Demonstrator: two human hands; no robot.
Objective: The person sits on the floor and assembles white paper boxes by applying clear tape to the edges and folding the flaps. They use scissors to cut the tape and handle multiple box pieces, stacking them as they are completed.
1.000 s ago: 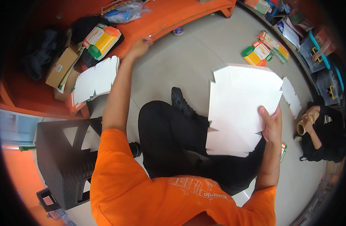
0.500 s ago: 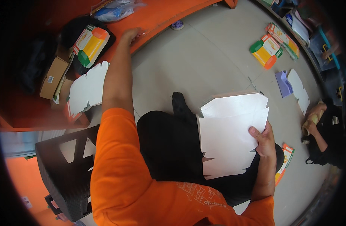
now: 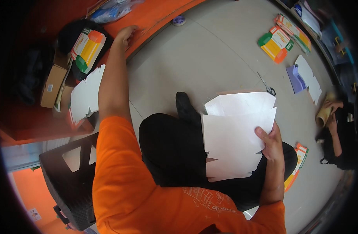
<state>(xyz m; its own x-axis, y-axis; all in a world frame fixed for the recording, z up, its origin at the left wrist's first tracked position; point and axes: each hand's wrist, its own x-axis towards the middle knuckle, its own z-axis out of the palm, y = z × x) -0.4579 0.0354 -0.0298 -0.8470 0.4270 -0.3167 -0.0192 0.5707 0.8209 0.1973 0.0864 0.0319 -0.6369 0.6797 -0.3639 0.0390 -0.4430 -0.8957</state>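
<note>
My right hand (image 3: pixel 271 142) grips a stack of flat, unfolded cardboard box blanks (image 3: pixel 237 142) by its right edge, thumb on top. White sides face up, with notched edges, and the stack lies over my crossed legs. My left arm is stretched out to the far left. There my left hand (image 3: pixel 126 36) is over the edge of the orange table (image 3: pixel 155 17), fingers partly bent and apart, with nothing visible in them. Beside that forearm lies another pile of white box blanks (image 3: pixel 87 93). A printed box blank (image 3: pixel 88 48) in yellow, green and orange lies behind it.
Scissors (image 3: pixel 268 86) and a tape roll (image 3: pixel 179 20) lie on the tiled floor. Printed blanks (image 3: pixel 275 45) and a purple piece (image 3: pixel 296 79) are at the right, near another person's hands (image 3: pixel 333 113) on a brown roll. A dark plastic stool (image 3: pixel 69 175) stands at my left.
My left hand has shifted slightly left along the table edge, and its fingers look more extended. The stack stays in my right hand. The other person's hands have moved on the brown roll.
</note>
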